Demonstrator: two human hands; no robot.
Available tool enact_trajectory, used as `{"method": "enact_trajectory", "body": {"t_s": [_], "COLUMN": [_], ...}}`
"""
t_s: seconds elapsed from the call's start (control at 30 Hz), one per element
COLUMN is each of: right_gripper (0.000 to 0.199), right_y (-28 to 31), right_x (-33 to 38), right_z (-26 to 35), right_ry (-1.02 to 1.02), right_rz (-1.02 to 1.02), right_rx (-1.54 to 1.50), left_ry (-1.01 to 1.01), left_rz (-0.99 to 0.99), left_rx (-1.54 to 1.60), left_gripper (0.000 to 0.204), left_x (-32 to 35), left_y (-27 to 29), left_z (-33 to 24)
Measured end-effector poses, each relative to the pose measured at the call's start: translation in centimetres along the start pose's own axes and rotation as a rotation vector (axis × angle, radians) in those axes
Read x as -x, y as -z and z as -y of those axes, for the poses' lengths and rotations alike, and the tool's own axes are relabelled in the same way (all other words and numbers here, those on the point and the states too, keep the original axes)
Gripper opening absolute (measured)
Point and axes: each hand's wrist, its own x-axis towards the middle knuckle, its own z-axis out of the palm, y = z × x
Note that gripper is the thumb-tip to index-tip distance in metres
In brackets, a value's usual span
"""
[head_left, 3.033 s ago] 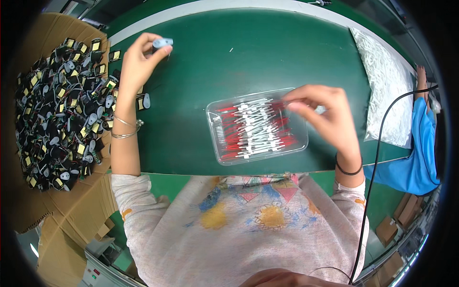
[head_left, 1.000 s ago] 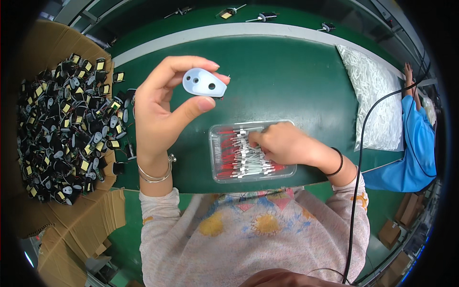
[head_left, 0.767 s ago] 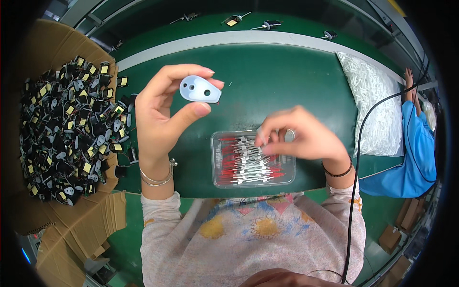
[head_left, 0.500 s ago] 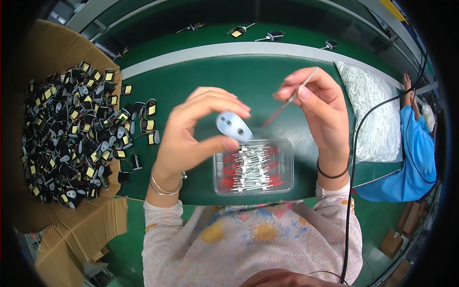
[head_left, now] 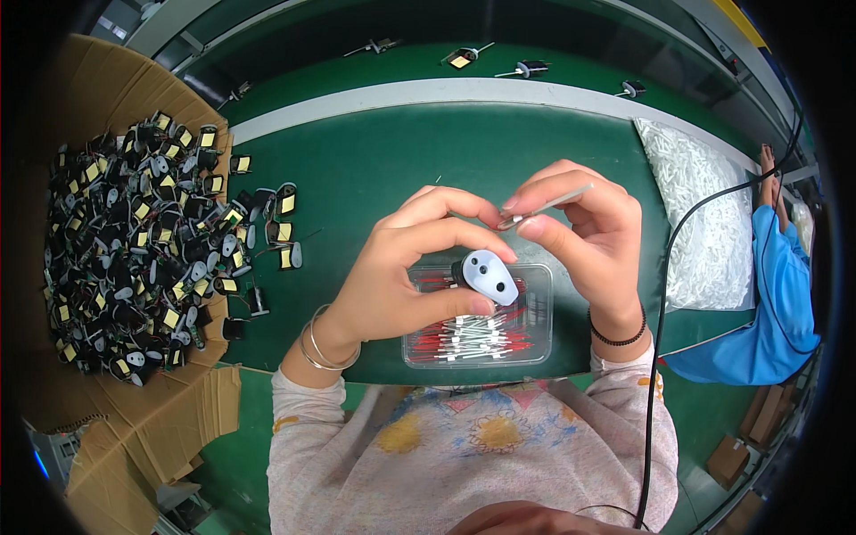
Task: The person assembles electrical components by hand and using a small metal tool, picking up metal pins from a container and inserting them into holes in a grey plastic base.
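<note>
My left hand is closed on a small motor-like part with a pale grey-blue oval face and dark holes. Thumb and fingers grip its sides, and a bit of black body shows behind. Just right of it, my right hand pinches a thin pale stick; its lower end lies between the fingertips of both hands. Beneath the hands stands a clear plastic tray of thin red-and-white pieces, which look like wires with white connectors.
At left, a cardboard box holds many black parts with yellow pads; several more lie beside it on the green table. A clear bag of white pieces lies at right, near a black cable and a blue-sleeved person. Similar parts sit on the far belt.
Both hands have come together, the left moving right and down with the part. The stick has tilted flatter, its lower end now at the fingertips. Parts on the far belt have shifted right.
</note>
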Motion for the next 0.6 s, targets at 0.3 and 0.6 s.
{"method": "enact_trajectory", "body": {"t_s": [0.3,0.6], "right_gripper": [0.014,0.026], "right_y": [0.3,1.0], "right_x": [-0.4,2.1], "right_z": [-0.2,0.7], "right_ry": [0.282,0.478], "right_rz": [0.029,-0.297], "right_rx": [0.144,0.022], "left_ry": [0.133,-0.055], "left_rz": [-0.038,-0.202], "left_rx": [0.333,-0.101], "left_gripper": [0.043,0.041], "left_x": [0.2,0.5], "left_y": [0.1,-0.6], "left_z": [-0.3,-0.2]}}
